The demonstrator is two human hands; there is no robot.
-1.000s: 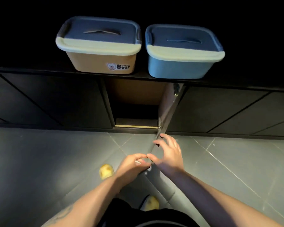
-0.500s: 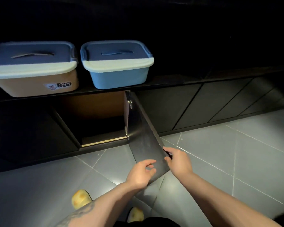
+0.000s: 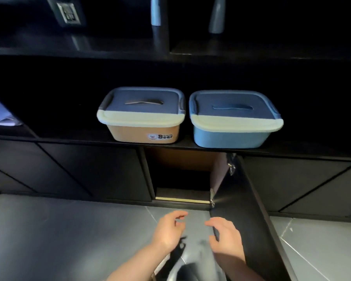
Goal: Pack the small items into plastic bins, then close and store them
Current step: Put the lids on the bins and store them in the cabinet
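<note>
Both hands hang low in the view with fingers loosely curled and nothing between them: the left hand [image 3: 168,230] and the right hand [image 3: 227,236] are released, a small gap apart, above the grey tiled floor [image 3: 69,236]. The right hand's fingers lie just beside the inner face of the open cabinet door [image 3: 249,220], though whether they touch it cannot be told. The two bins are well apart from the fingers, up on the dark shelf [image 3: 79,138]: the tan bin [image 3: 144,133], with a "Bear" label, and the blue bin [image 3: 229,136], side by side, lids on. Under them gapes the open cabinet compartment [image 3: 180,179], between the hands and the bins. Something dark and blurred lies between the forearms.
</note>
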